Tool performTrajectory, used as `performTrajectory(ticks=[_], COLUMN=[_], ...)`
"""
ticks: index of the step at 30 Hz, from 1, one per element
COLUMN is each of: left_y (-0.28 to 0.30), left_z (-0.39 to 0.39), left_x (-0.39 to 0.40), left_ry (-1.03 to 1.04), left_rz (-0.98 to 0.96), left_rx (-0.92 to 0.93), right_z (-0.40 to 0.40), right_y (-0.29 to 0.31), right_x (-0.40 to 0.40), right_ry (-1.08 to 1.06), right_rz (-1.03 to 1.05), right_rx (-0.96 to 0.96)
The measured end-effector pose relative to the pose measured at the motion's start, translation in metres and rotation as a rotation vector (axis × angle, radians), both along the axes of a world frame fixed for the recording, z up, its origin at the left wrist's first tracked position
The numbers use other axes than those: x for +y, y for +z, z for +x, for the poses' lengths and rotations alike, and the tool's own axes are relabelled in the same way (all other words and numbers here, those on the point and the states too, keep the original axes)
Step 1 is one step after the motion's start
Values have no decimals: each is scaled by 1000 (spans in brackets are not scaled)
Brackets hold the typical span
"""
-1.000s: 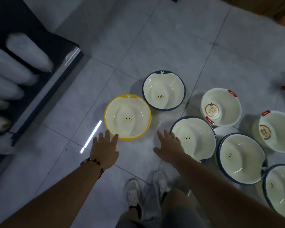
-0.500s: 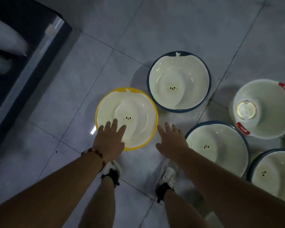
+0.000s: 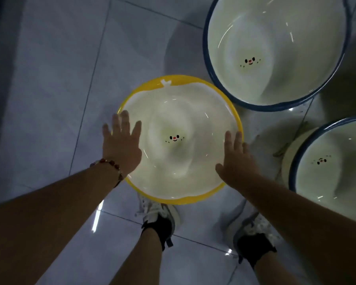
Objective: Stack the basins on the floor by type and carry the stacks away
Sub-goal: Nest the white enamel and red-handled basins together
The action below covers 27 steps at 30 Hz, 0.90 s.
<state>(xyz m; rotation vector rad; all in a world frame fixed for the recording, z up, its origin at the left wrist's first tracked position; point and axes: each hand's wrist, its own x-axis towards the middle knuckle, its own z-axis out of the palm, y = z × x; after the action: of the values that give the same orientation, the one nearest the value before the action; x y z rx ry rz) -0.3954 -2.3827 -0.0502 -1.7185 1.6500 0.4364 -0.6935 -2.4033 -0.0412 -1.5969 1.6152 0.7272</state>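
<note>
Both hands are reaching down with fingers straight and spread, not gripping anything yet. The left hand (image 3: pixel 121 145), with a beaded bracelet (image 3: pixel 109 164) on the wrist, is hovering over the left rim of the yellow-rimmed basin (image 3: pixel 232 124); can't tell if it's actually touching. The right hand (image 3: pixel 237 159) is sitting at the basin's right edge, fingertips (image 3: pixel 233 137) over the yellow rim. That basin is lying on the tiled floor (image 3: pixel 49 99), right in front of the person's sneakers (image 3: pixel 158 214). Just beside it, up and to the right, a blue-rimmed basin (image 3: pixel 275 48) is sitting, and another blue-rimmed one (image 3: pixel 333 161) is peeking in at the right edge.
</note>
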Motion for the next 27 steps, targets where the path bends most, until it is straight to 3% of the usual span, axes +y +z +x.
performTrajectory(ticks=[2,7,10,12,14,18,27], left_y=[-12,-12,-7,6,20,53,138], left_z=[23,33,31,31,30,28,-28], left_x=[6,11,3,1,0,-8,-54], left_ry=[150,773,1127,1146,1089,1007,952], left_rz=[-40,-106,-126,-48,-18,-45,-131], left_rx=[35,519,532,524,499,461,553], right_z=[9,6,-16,-29,-40,-58,-122], right_y=[-10,-11,-7,5,20,41,116], right_x=[11,9,-3,-17,-27,-31,-53], right_ry=[-168,-450,-996,-1310,-1347,-1382,-1423], right_rz=[-90,-301,-126,116,280,312,153], right_rx=[-42,-144,-143,-190,-232,-373,-549])
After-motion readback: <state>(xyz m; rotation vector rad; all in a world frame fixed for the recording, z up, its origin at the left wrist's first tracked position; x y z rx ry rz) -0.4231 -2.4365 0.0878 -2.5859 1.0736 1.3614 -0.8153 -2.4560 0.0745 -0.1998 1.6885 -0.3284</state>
